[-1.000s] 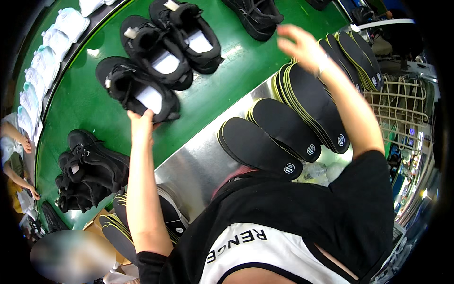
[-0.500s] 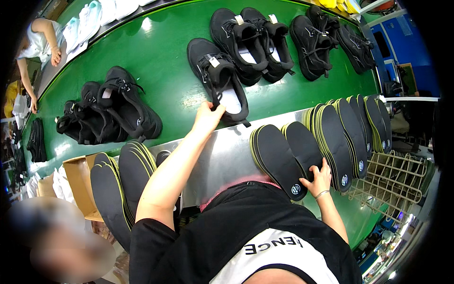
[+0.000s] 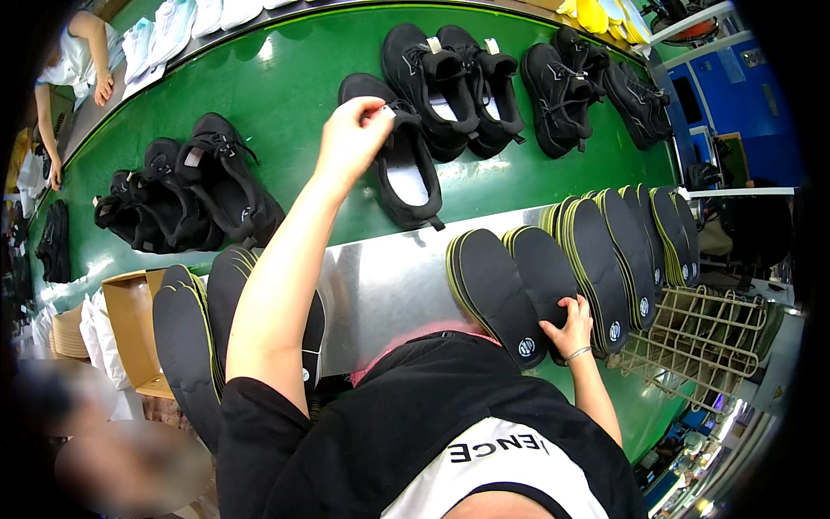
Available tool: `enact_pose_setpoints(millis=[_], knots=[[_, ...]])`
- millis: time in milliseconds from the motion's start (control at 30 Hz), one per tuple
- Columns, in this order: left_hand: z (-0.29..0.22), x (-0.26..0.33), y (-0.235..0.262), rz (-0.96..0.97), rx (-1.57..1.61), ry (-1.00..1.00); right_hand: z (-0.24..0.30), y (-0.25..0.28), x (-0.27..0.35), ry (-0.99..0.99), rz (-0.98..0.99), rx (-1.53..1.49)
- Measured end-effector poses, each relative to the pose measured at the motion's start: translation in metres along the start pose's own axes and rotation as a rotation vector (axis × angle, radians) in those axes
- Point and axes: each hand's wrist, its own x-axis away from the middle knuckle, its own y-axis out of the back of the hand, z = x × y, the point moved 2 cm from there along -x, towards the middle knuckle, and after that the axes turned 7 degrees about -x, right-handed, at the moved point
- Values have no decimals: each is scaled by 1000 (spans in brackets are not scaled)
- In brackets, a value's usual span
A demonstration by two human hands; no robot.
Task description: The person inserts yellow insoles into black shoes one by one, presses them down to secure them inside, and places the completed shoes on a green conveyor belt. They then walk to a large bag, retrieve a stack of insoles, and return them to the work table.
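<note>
My left hand [image 3: 353,138] is closed at the tongue of a black lace-up sneaker [image 3: 406,177], its fingertips pinched beside the white tag. A pale lining shows inside that shoe, whose heel points toward me. To the right, my right hand [image 3: 571,330] grips the heel end of a black insole [image 3: 538,268], thumb on one side and fingers on the other. Another stack of black insoles with yellow-green edges [image 3: 491,290] leans just left of it. A pair of black sneakers [image 3: 437,99] stands right behind the handled shoe.
More black sneakers stand on the green table at left [image 3: 220,186] and right [image 3: 558,99]. Insole stacks [image 3: 596,259] line the metal ledge [image 3: 380,285]. A cardboard box [image 3: 134,333] and a wire rack [image 3: 709,337] flank me. Another person's arm [image 3: 93,52] shows at far left.
My left hand has moved from the shoe's heel opening forward to its tongue. My right hand stays at the insole's heel end. The whole view has shifted slightly.
</note>
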Motion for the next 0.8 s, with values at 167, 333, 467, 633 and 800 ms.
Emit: enact_pose_setpoints(millis=[167, 333, 467, 633, 800], knots=[[-6, 17, -25, -110, -897, -500, 26, 11, -3, -127, 82, 104], [5, -7, -24, 10, -580, -315, 30, 22, 2, -33, -13, 204], [16, -34, -16, 70, -444, -51, 46, 56, 4, 32, -105, 205], [54, -57, -11, 358, 70, 342, 49, 70, -21, 40, -70, 161], [59, -56, -11, 418, 163, 387, 56, 71, -52, -49, 145, -680]])
